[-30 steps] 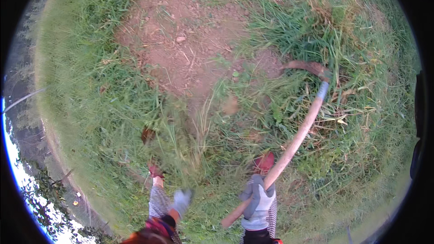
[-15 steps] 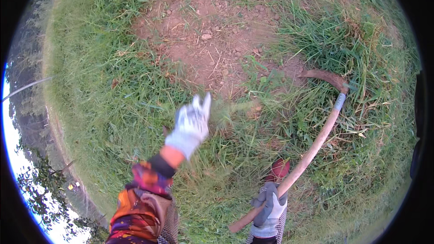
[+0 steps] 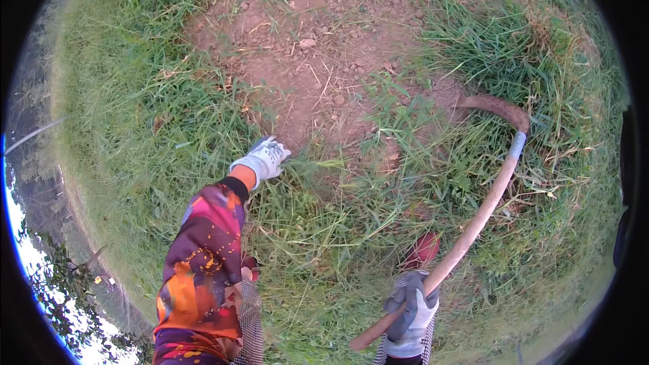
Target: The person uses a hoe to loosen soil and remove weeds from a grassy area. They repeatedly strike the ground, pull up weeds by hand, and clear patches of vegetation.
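In a white and grey work glove, my left hand (image 3: 263, 157) is low among the grass at the edge of the bare soil. Its fingers are curled in, with blades of grass (image 3: 318, 164) coming out beside them. My right hand (image 3: 411, 311), gloved likewise, grips the pale wooden handle of a long-handled sickle (image 3: 481, 213) near its lower end. The sickle slants up to the right. Its curved, rusty blade (image 3: 499, 107) points left and lies against the grass, and a grey-blue collar joins blade and handle.
Bare reddish soil (image 3: 304, 88) with small stones and dry stalks lies ahead, with thick green grass (image 3: 135, 122) on the left and a dense tuft (image 3: 500, 47) on the right. My red shoes (image 3: 424, 250) stand in the grass below. A leafy branch (image 3: 61, 290) shows at the far left.
My left hand has moved left, and its outstretched fingers have curled in at the grass. The right hand and sickle have shifted slightly right in the view, the grip unchanged.
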Demonstrator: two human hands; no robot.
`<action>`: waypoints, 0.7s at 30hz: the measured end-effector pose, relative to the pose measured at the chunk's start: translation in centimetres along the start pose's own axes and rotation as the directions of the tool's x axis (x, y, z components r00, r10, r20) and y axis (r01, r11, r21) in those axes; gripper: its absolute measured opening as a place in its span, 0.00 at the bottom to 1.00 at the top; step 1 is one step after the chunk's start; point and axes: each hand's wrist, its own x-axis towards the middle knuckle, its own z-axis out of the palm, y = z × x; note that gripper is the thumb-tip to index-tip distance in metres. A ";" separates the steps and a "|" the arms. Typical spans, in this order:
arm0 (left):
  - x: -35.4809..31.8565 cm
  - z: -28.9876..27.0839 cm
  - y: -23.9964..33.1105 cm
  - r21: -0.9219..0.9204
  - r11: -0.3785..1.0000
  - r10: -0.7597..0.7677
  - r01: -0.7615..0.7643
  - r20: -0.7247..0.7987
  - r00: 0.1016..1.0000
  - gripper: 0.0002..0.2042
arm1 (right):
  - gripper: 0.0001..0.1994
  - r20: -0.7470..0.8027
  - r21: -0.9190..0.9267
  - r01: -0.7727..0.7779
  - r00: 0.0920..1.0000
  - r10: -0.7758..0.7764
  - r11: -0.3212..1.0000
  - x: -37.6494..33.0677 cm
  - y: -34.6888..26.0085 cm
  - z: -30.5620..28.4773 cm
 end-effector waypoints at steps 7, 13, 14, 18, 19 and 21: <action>-10.7 6.6 -4.7 -0.227 0.878 -0.401 0.421 0.129 0.907 0.14 | 0.09 0.063 0.042 0.048 0.997 -0.051 0.998 -0.3 1.9 0.0; -38.7 20.4 -7.7 -0.108 0.312 -0.875 0.944 0.354 0.329 0.14 | 0.09 0.064 -0.055 0.093 0.994 -0.089 0.994 -0.7 2.9 -1.1; -41.0 18.6 -6.6 -0.113 0.197 -0.945 0.974 0.244 0.219 0.14 | 0.09 0.089 -0.062 0.102 0.991 -0.096 0.993 -0.8 3.3 -1.6; -43.2 14.6 -7.2 -0.554 0.349 -0.935 0.756 -0.257 0.243 0.11 | 0.08 0.115 0.027 0.050 0.992 -0.053 0.998 -0.7 3.5 -2.1; -39.9 8.7 -3.7 -0.638 0.437 -0.899 0.634 -0.292 0.326 0.10 | 0.07 0.067 0.027 0.059 0.996 -0.060 0.998 -1.1 3.0 -1.5; -32.7 2.1 3.2 -0.780 0.557 -0.787 0.285 -0.386 0.480 0.14 | 0.07 0.067 -0.007 0.082 0.994 -0.081 0.997 -1.4 3.0 -1.4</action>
